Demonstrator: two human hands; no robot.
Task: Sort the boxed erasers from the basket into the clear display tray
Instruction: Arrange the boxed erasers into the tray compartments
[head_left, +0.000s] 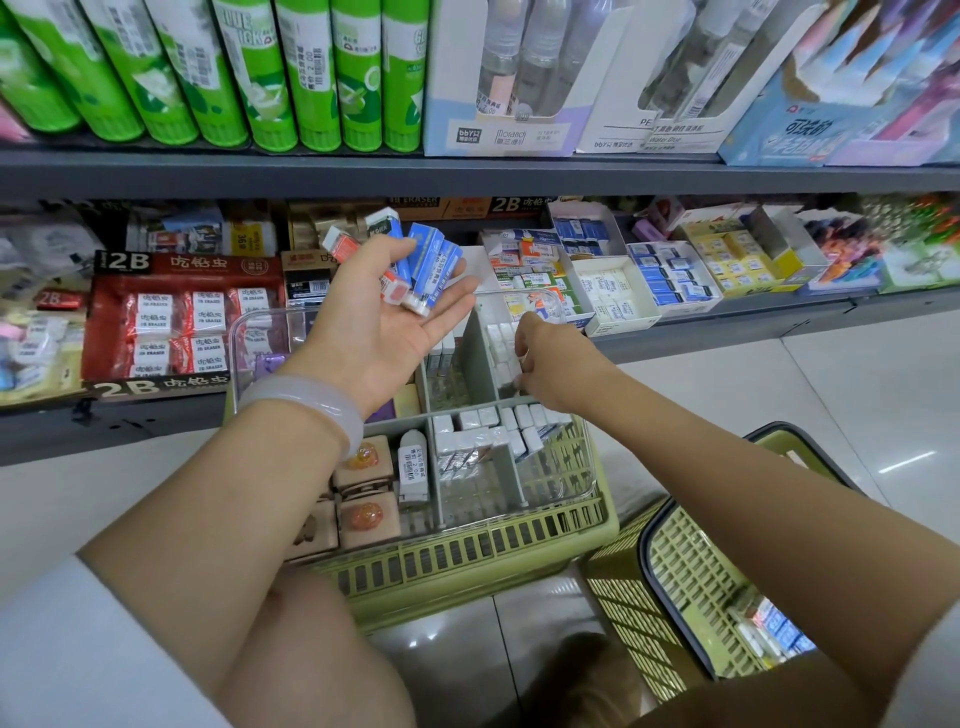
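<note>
Your L hand (379, 322) is up at 11 o'clock of frame centre, palm up, fingers nearly straight and only a little cupped. It carries a loose bunch of boxed erasers (415, 265): blue-and-white sleeves plus a couple w/ red ends, lying across palm and fingers, tips sticking out toward 12. Pale bangle (311, 400) on that wrist.

Your R hand (545, 358) is at centre, just to 3 o'clock of the L palm, knuckles up, fingers curled down into the far-right compartment of the clear display tray (582, 467). Fingertips are among the white eraser boxes there; can't tell if they pinch one or only touch.

Tray sits on top of a green basket (467, 566) at 6 o'clock of the hands. Grey dividers split it. Near-right compartment: white boxes packed in rows. Near-left: tan boxes w/ orange tops, one white tube-like piece beside them.

Second green basket (691, 587) at 4 o'clock, on the floor, a few blue-and-white boxes at its bottom.

Shelf at 12: eraser cartons; green glue sticks (306, 73) on the level above.
</note>
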